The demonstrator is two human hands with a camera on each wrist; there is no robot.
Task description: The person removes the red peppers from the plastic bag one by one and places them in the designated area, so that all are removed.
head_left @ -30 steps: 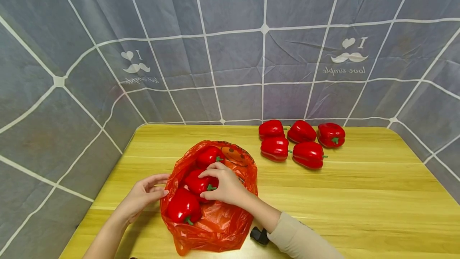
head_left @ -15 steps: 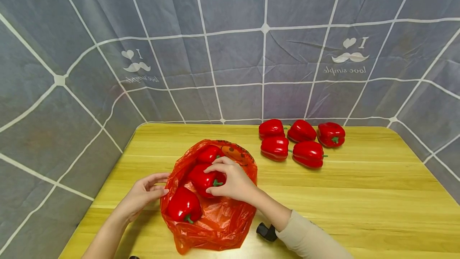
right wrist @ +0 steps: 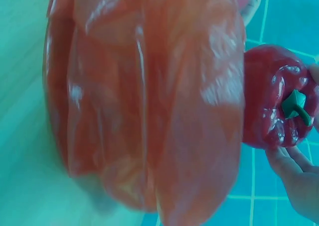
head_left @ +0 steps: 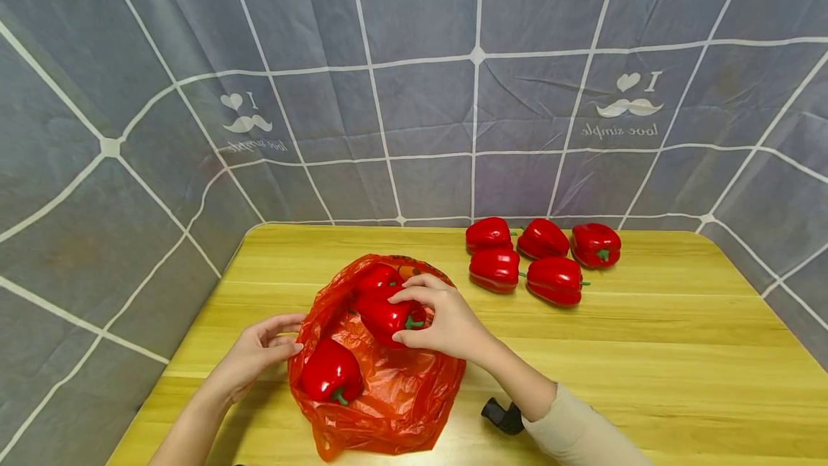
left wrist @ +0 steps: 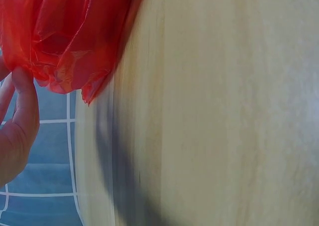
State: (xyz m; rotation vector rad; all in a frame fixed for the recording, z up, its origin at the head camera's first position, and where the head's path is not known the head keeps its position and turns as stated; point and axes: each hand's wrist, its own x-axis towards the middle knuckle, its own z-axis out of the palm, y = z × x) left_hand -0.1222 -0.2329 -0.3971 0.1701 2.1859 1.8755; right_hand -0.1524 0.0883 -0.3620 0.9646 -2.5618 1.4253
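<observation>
A red plastic bag (head_left: 401, 394) stands wide open on the table, with red bell peppers inside. My right hand (head_left: 446, 318) grips one bell pepper (head_left: 382, 315) between thumb and fingers, over the bag's mouth. In the right wrist view that bell pepper (right wrist: 274, 96) shows its green stem above the bag's rim. Another bell pepper (head_left: 331, 371) lies at the bag's near left, and one more (head_left: 378, 277) is partly covered at the back. My left hand (head_left: 255, 354) pinches the bag's left edge; in the left wrist view its fingertips meet the bag (left wrist: 65, 41).
Several bell peppers (head_left: 555, 280) lie grouped at the table's back right. A black object (head_left: 503, 416) is by my right wrist. A grey curtain (head_left: 420, 106) with white lines rises behind the wooden table (head_left: 647, 351) and along its sides.
My right hand has moved right and slightly up with the gripped bell pepper, away from the near-left one. My left hand has stayed at the bag's edge.
</observation>
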